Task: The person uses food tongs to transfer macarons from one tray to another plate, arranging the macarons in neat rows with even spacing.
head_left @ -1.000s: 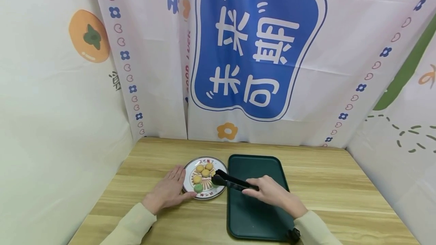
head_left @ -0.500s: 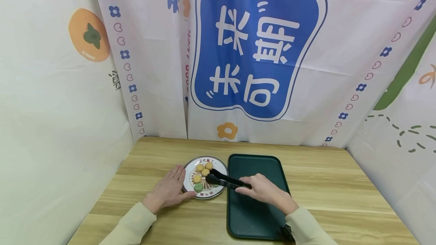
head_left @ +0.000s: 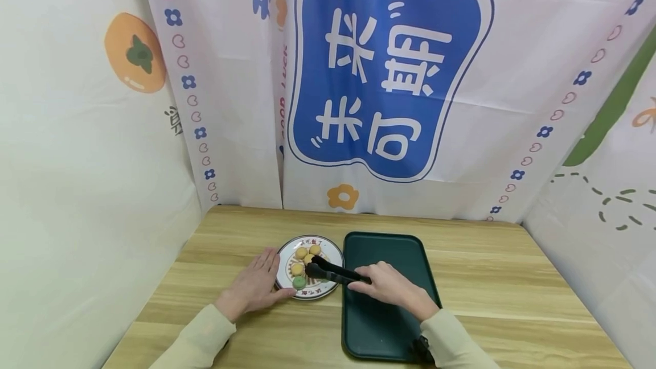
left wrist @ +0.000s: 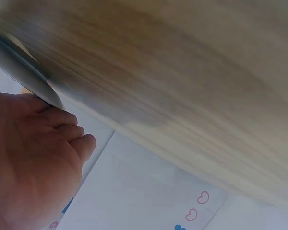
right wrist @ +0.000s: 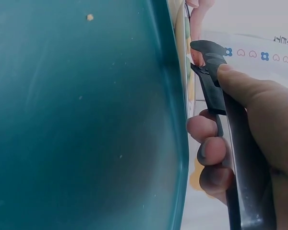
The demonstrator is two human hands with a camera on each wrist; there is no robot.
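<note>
A white plate point(head_left: 332, 255) with red lettering holds several small round yellow cookies point(head_left: 296, 269) and a green one point(head_left: 299, 282). My left hand point(head_left: 253, 286) rests at the plate's left edge, fingers straight, thumb along the front rim; the left wrist view shows its palm point(left wrist: 33, 158) beside the plate's underside. My right hand point(head_left: 386, 286) grips black tongs point(head_left: 335, 274), thumb on one arm and fingers curled round the other point(right wrist: 213, 151). The tong tips are over the plate, close to the middle cookies. Whether they touch one is hidden.
A dark green tray point(head_left: 381, 329) lies right of the plate, under my right forearm, with a crumb point(right wrist: 90, 17) on it. Wooden tabletop point(head_left: 492, 278) extends around both. A printed cloth point(head_left: 246, 158) hangs behind the table, with white walls at the sides.
My right hand has moved left with the tongs, taking their tips from the plate's right side to the cookies near its middle. My left hand has stayed in place.
</note>
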